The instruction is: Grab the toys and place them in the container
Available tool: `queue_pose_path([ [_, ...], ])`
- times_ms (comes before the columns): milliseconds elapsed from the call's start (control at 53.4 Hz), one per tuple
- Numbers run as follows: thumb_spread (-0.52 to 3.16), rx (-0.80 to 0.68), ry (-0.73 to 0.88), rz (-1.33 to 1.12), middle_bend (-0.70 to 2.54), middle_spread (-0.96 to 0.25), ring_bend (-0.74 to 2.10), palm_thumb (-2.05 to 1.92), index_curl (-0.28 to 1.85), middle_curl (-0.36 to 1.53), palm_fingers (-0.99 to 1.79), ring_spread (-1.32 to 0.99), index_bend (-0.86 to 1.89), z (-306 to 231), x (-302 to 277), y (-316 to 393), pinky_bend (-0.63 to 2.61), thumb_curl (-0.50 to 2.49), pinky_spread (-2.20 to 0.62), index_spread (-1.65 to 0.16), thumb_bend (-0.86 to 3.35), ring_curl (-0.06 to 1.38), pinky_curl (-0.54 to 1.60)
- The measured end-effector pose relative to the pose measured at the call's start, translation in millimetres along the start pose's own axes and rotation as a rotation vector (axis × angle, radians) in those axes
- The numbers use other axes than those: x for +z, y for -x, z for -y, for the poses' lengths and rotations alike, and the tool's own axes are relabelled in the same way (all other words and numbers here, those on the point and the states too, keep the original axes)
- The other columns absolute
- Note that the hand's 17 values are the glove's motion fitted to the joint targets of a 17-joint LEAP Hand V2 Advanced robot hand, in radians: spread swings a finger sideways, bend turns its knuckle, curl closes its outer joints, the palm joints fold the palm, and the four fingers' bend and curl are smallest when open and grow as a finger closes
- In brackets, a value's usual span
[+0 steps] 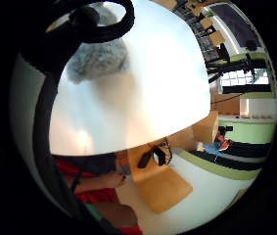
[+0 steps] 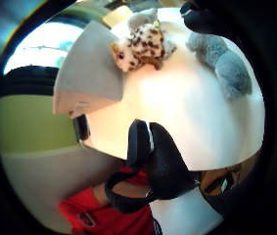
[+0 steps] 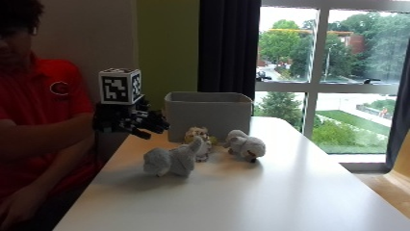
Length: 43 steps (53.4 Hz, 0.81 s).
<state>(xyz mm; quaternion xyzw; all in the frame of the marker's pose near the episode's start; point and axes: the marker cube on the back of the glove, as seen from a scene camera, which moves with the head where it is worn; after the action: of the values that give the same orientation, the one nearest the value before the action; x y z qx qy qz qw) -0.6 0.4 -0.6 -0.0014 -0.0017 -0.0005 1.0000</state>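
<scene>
Surface: you work at a smooth white rectangular table (image 3: 269,192), glossy enough to carry soft reflections. Behind it stand a green-and-white wall, a dark curtain (image 3: 229,45) and a large window (image 3: 333,72) onto trees and lawn.

Container: a grey fabric-sided box with rounded corners and an open top (image 3: 208,113) sits at the table's far end, at your twelve o'clock from the toys.

Toys, all plush, clustered just in front of the box:
- a fluffy pale-grey animal (image 3: 172,160), nearest you, lying on the table; it shows as a fuzzy grey mass close to the palm in the little-finger view (image 1: 99,61).
- a small cream toy with dark brown spots (image 3: 200,139), between the grey animal and the box; the thumb view shows it beside the box wall (image 2: 140,46).
- a whitish-grey plush animal (image 3: 245,145), at three o'clock of the spotted one.

Hand: your black-gloved right hand (image 3: 137,121) hovers above the table edge at nine o'clock of the box, fingers spread and only loosely bent, holding nothing, apart from every toy.
</scene>
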Motion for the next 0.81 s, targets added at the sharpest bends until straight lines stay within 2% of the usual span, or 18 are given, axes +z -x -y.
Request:
queue_pose_path([
  [131,0.84,-0.002,-0.003,-0.012,0.18,-0.07,0.19,0.02,0.09,0.06,0.22,-0.08,0.18,-0.2,-2.8,0.3,0.66,0.06,-0.02,-0.23,0.01,0.04,0.2],
  [281,1.1,0.0,-0.003,-0.012,0.18,-0.09,0.2,0.01,0.15,0.11,0.18,-0.1,0.18,1.3,-6.2,1.6,0.7,0.11,-0.02,-0.28,-0.01,0.07,0.24],
  [487,1.22,-0.008,-0.022,0.006,0.19,-0.1,0.22,-0.01,0.2,0.16,0.15,-0.12,0.18,11.2,-13.3,-3.3,0.72,0.17,-0.02,-0.31,-0.02,0.1,0.27],
  [805,1.21,0.02,-0.032,0.037,0.17,-0.09,0.19,-0.04,0.29,0.21,0.0,-0.12,0.22,60.1,-6.5,-19.6,0.68,0.21,-0.01,-0.32,-0.04,0.15,0.29],
])
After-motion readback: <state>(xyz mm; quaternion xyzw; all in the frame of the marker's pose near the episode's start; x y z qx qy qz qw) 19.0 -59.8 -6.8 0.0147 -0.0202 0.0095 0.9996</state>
